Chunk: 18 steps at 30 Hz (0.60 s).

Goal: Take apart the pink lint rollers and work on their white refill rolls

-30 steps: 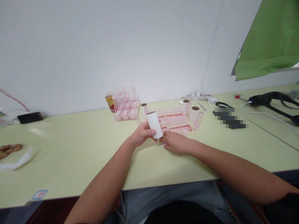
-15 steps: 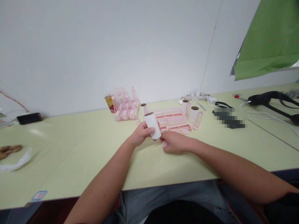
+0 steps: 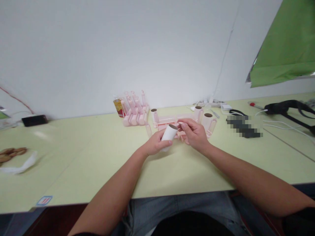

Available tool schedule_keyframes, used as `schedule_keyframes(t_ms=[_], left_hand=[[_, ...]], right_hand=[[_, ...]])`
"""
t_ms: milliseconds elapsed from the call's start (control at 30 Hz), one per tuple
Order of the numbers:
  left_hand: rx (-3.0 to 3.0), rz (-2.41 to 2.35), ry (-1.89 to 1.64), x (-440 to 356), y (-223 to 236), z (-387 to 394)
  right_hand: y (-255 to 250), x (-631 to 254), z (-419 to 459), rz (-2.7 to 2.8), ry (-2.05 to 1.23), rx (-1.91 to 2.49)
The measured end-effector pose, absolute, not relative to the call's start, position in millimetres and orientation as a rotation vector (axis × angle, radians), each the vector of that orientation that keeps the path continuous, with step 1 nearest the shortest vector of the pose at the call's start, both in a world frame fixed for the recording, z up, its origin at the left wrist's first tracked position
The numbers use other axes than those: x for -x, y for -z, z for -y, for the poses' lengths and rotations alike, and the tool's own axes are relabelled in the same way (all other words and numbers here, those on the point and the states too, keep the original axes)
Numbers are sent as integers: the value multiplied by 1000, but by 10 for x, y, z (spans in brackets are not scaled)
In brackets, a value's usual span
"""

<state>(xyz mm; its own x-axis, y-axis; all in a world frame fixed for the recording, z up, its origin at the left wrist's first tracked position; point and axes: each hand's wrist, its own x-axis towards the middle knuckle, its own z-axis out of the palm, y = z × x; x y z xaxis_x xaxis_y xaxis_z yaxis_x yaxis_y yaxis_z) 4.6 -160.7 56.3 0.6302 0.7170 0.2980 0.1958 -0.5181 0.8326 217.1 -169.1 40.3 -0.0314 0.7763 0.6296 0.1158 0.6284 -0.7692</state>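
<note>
My left hand [image 3: 155, 143] is wrapped round a white lint roller refill [image 3: 168, 136]. The roll leans to the right, and the brown core shows in its upper end. Close to that end, my right hand [image 3: 195, 133] pinches a small pale pink piece [image 3: 181, 123], mostly covered by the fingers. Whether this piece touches the roll I cannot tell. Behind the hands lie pink open cases [image 3: 161, 125], partly hidden. Another white roll [image 3: 206, 121] stands to the right, with a clear pink handle piece [image 3: 213, 125] against it.
Several pink lint rollers [image 3: 135, 113] stand at the back left by a yellow-and-red packet [image 3: 119, 107]. Further left are a black phone [image 3: 34, 120] and brown items [image 3: 11, 154] by white paper. A black strap [image 3: 283, 108] and white cables [image 3: 278, 123] lie on the right.
The roll in my left hand has tipped from leaning left to leaning right. My right hand has risen from beside its lower end to its upper open end, holding the small pink piece.
</note>
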Motion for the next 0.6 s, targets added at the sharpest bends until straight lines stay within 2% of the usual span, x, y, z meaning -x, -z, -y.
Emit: schedule_keyframes(t_ms=[600], left_hand=[[-2262,-810,-710,-169,-440,1682]], right_hand=[[-415,-2112,1849,1663,-476,629]])
